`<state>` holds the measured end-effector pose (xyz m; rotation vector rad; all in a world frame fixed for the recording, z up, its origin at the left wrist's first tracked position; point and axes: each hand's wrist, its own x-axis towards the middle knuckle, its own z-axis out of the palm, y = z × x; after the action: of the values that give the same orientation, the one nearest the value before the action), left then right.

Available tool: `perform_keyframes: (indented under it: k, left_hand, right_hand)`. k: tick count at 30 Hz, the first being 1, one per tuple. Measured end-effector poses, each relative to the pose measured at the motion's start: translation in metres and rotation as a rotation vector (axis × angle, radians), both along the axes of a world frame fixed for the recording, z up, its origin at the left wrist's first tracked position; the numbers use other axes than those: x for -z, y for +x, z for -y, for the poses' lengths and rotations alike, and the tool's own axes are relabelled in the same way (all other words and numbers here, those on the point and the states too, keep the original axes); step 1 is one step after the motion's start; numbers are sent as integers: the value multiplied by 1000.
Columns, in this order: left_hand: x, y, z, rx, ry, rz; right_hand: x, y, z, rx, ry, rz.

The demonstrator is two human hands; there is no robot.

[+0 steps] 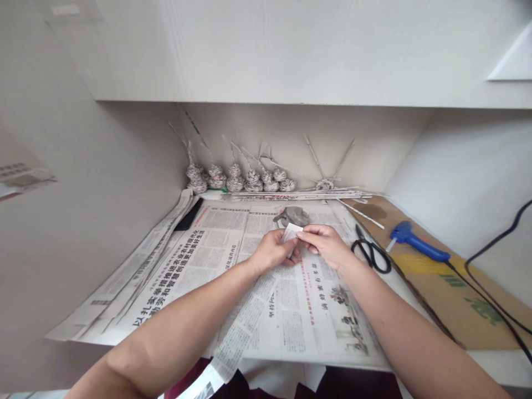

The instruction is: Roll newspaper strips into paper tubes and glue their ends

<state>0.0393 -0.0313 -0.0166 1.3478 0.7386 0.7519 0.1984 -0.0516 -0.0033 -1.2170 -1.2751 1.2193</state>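
A long newspaper strip point(239, 327) runs from between my hands down across the table and over its front edge. My left hand point(274, 249) is closed around the strip near its upper end. With thumb and fingers, my right hand point(322, 244) pinches the small pale corner point(294, 229) of the strip's end. Just behind my fingers sits a crumpled grey cloth point(297, 214). To the right of my right hand lies a pair of black-handled scissors point(369, 252). Spread newspaper sheets point(211, 249) cover the table under both hands.
Several woven paper gourds point(235, 178) line the back wall, beside a started weave point(325, 184). Thin rolled paper sticks point(299, 194) lie before them. On the right, a blue glue gun point(419, 242) with a black cord rests on cardboard point(440, 288). A shelf panel point(291, 55) overhangs the back.
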Motion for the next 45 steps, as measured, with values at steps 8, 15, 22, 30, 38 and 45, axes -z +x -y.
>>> perform_keyframes:
  k: [8, 15, 22, 30, 38, 45]
  left_hand:
    - [-4, -2, -2, -2, -35, 18]
    - [-6, -3, -1, 47, -68, 22]
    - [-4, -3, 1, 72, -22, 1]
    - [-3, -2, 0, 48, -40, 10]
    - [-5, -2, 1, 49, -45, -17]
    - [-6, -2, 1, 49, -32, -26]
  right_hand:
    - [-3, 1, 2, -62, -6, 21]
    - [-2, 5, 1, -76, -4, -25]
    - [2, 2, -1, -8, 5, -46]
    - [2, 2, -1, 22, 0, -94]
    - [2, 3, -1, -31, -18, -99]
    - [2, 3, 0, -27, -15, -111]
